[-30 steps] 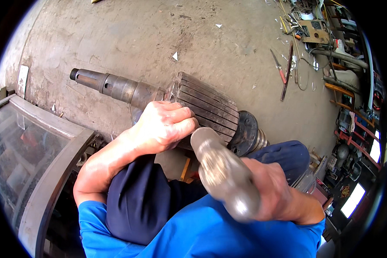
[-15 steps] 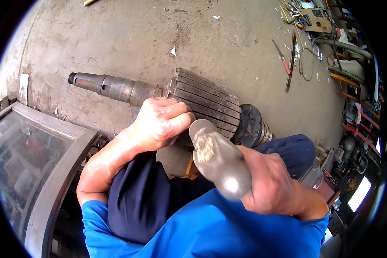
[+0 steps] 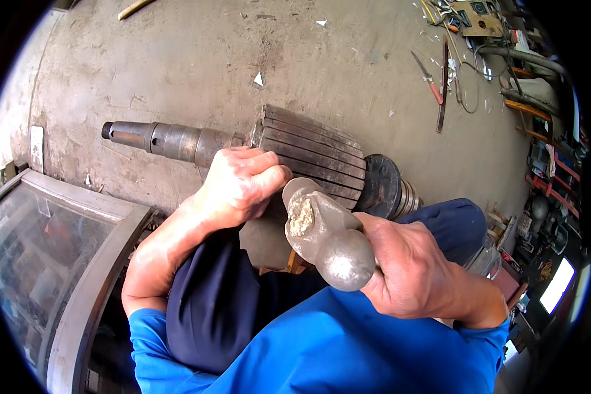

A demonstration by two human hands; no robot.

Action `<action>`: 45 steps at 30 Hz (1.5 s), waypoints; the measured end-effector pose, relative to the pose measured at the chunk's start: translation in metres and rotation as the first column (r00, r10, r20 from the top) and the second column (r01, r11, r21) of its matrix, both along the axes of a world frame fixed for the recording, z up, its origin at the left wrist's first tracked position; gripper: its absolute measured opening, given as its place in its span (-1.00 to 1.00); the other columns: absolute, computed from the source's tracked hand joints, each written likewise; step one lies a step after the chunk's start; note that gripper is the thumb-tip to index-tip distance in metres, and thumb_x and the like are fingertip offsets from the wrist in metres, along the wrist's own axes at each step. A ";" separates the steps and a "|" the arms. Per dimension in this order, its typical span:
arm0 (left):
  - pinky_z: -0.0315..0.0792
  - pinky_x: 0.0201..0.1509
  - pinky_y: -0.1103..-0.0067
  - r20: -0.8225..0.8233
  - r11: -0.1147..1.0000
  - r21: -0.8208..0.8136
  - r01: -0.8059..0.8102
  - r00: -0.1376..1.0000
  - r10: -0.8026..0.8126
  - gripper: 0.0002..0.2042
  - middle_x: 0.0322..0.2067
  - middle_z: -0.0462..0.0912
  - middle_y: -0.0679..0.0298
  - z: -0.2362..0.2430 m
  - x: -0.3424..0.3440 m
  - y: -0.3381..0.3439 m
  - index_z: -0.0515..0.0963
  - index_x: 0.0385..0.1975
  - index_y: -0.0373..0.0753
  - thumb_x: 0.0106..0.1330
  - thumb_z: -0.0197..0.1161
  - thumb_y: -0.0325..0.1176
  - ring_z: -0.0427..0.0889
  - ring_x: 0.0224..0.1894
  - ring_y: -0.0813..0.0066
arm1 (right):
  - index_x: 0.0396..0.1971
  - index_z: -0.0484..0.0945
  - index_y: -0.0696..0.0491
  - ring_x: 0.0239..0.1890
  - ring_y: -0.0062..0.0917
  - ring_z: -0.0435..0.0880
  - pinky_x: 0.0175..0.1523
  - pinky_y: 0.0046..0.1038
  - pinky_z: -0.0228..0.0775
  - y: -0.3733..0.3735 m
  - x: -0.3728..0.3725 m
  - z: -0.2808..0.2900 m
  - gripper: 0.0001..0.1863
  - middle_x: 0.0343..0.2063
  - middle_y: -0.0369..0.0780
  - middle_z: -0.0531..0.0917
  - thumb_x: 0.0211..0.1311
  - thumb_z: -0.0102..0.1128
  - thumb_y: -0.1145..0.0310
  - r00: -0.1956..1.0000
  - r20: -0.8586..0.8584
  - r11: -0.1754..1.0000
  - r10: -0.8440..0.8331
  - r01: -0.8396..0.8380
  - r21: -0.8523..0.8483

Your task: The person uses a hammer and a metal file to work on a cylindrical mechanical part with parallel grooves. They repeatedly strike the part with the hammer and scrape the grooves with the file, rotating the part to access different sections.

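A metal shaft (image 3: 180, 140) lies crosswise in front of me, bearing a slotted cylindrical core (image 3: 313, 152) and, on its right, a dark flange (image 3: 382, 177) with rings. My left hand (image 3: 243, 184) is closed at the near left edge of the core, its knuckles up; whatever it grips is hidden. My right hand (image 3: 404, 266) is shut on a ball-peen hammer (image 3: 345, 259), whose head is just below and right of my left fingers, its flat face pointing toward the core. The hammer's handle is mostly hidden behind the head and my fingers.
A glass-paned metal frame (image 3: 92, 262) stands low at the left, beside my knee. On the concrete floor (image 3: 177, 65) lie a red-handled blade (image 3: 433, 88), a long dark bar (image 3: 442, 108), cables and scraps. Clutter, pipes and orange bars (image 3: 532, 110) line the right side.
My right hand and the hammer have moved up in the picture and become less blurred. My left hand has shifted slightly upward, still closed at the core.
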State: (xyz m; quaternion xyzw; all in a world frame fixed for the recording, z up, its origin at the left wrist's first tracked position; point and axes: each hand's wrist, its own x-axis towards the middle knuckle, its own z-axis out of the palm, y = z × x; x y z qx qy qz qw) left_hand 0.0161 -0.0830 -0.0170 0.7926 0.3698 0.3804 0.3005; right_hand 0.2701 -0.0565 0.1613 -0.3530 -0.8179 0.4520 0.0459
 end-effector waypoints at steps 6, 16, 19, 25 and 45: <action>0.50 -0.40 0.28 0.024 0.999 -0.035 0.013 1.000 -0.012 -0.73 -0.47 0.52 0.28 -0.002 0.002 0.005 0.59 -0.32 -0.21 -0.09 0.40 -0.47 0.63 -0.45 0.19 | 0.14 0.51 0.35 -0.38 -0.10 0.83 -0.32 -0.19 0.71 0.008 0.002 0.004 -0.49 -0.31 0.02 0.76 0.21 0.45 0.54 0.999 -0.010 0.996 -0.044 0.043 -0.078; 0.51 -0.38 0.26 0.017 0.998 -0.064 0.012 1.000 -0.011 -0.73 -0.44 0.56 0.24 -0.004 -0.002 -0.002 0.58 -0.32 -0.24 -0.07 0.41 -0.50 0.64 -0.43 0.13 | -0.04 0.64 0.24 -0.28 -0.08 0.77 -0.11 -0.15 0.62 0.013 0.006 0.010 -0.78 -0.33 -0.08 0.75 0.39 0.27 0.50 0.990 -0.042 0.966 -0.136 0.123 -0.229; 0.50 -0.39 0.24 0.034 0.996 -0.092 0.014 0.999 -0.011 -0.75 -0.46 0.53 0.22 -0.002 0.000 0.009 0.55 -0.36 -0.23 -0.06 0.41 -0.54 0.62 -0.44 0.08 | -0.03 0.65 0.25 -0.25 -0.08 0.76 -0.03 -0.16 0.60 0.017 0.006 0.004 -0.77 -0.26 -0.05 0.75 0.45 0.29 0.44 0.987 -0.019 0.963 -0.159 0.151 -0.224; 0.51 -0.37 0.19 0.020 0.979 -0.205 -0.015 1.000 0.019 -0.77 -0.47 0.58 0.16 0.000 0.003 0.016 0.49 -0.39 -0.26 0.06 0.44 -0.62 0.66 -0.40 -0.01 | -0.03 0.62 0.25 -0.32 -0.26 0.69 -0.10 -0.30 0.53 0.029 0.008 -0.003 -0.75 -0.28 -0.10 0.71 0.54 0.22 0.35 0.953 0.053 0.875 -0.298 0.295 -0.383; 0.78 -0.11 0.25 0.223 0.989 -0.130 -0.068 0.970 0.096 -0.75 -0.33 0.79 -0.04 0.026 -0.034 -0.009 0.68 -0.27 -0.45 0.38 0.48 -0.33 0.86 -0.26 0.08 | 0.32 0.45 0.28 -0.35 -0.49 0.69 -0.17 -0.40 0.56 -0.011 0.040 -0.060 -0.56 -0.28 -0.15 0.73 0.58 0.17 0.41 0.836 0.164 0.625 -0.524 0.507 -0.594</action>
